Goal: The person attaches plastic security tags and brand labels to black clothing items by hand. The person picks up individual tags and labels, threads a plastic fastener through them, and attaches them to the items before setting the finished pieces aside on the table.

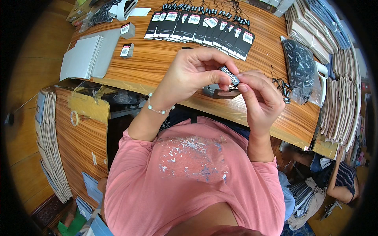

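Observation:
Over the near edge of the table, my two hands meet at a small black plastic tag seal with white lettering. Thumb and fingertips of my left hand pinch its upper left end. From the other side, my right hand grips its lower end between thumb and index finger. Just beneath lies a grey and dark object, partly covered by my fingers, so its kind is unclear. Beyond my hands, several black hang tags with white and pink labels overlap in a fanned row, their black strings and seals stretching away from me.
Two small blocks of labels sit left of the tags, near white paper sheets. To the right are loose string seals, a clear bag of seals and stacked folded garments. Another person is at lower right.

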Motion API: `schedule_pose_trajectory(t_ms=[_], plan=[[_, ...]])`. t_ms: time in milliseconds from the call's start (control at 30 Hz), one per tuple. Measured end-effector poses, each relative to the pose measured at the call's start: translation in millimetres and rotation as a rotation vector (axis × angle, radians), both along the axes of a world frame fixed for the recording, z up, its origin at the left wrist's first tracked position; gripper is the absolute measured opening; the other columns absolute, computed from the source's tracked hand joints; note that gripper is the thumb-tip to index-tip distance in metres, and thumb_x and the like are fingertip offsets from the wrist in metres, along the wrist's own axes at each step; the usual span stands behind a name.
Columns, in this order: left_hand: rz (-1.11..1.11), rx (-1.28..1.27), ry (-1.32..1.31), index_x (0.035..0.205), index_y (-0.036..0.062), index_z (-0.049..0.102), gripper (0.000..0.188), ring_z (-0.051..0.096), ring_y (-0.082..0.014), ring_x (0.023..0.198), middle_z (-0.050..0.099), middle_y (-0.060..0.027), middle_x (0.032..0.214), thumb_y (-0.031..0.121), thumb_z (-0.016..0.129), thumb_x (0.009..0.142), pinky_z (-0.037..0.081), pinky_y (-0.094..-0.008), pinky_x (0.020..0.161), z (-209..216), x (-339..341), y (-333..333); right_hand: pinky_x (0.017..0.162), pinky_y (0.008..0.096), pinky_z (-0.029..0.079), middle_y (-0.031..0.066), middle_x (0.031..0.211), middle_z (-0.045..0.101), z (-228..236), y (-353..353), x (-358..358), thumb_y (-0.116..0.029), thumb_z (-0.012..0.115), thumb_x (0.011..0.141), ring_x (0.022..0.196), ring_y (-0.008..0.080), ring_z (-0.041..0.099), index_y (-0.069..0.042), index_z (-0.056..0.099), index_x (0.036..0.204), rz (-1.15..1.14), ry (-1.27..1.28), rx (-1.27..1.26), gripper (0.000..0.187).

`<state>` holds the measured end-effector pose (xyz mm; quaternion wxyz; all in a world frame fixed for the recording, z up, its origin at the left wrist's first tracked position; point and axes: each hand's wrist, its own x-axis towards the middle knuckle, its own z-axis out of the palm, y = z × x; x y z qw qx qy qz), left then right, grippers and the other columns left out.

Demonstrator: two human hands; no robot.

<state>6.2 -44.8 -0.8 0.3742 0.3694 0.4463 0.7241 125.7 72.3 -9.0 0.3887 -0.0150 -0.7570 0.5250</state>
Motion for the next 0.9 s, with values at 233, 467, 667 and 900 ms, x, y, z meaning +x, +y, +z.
schedule_pose_trajectory(t_ms=[233,467,667,900], plan=[[0.013,-0.058,0.048,0.087,-0.0051,0.058,0.014,0.059,-0.013,0.067,0.06,-0.0108,0.081,-0.001,0.062,0.074,0.05,-0.0216,0.061,5.0,-0.1,-3.5,0.064,0.0263,0.046,0.011,0.074,0.062,1.2,-1.2,0.7,0.006,0.062,0.07,0.069,0.0196,0.059,0.003,0.062,0.076,0.009,-0.02,-0.024,0.007],[0.003,-0.081,-0.006,0.085,-0.0055,0.059,0.012,0.059,-0.0125,0.067,0.06,-0.0109,0.082,-0.003,0.061,0.074,0.05,-0.0212,0.061,6.7,3.3,-2.6,0.059,0.0264,0.045,0.0107,0.071,0.061,2.5,-5.8,1.5,0.008,0.062,0.068,0.065,0.0203,0.059,0.003,0.061,0.074,-0.066,-0.013,0.017,0.008],[-0.004,-0.079,0.018,0.086,-0.0054,0.059,0.011,0.059,-0.0125,0.067,0.059,-0.0102,0.082,-0.003,0.06,0.075,0.05,-0.0216,0.061,6.2,4.0,-1.8,0.057,0.026,0.045,0.0107,0.07,0.061,1.6,-7.2,1.0,0.009,0.061,0.068,0.064,0.0194,0.059,0.003,0.061,0.073,-0.091,0.023,0.035,0.008],[-0.013,-0.088,0.05,0.087,-0.0058,0.059,0.011,0.06,-0.0126,0.068,0.059,-0.01,0.083,-0.003,0.06,0.076,0.051,-0.0224,0.062,5.2,3.6,-1.1,0.056,0.025,0.044,0.0106,0.07,0.061,-0.6,-7.6,1.3,0.009,0.062,0.068,0.063,0.0187,0.059,0.003,0.061,0.074,-0.112,0.027,0.035,0.008]])
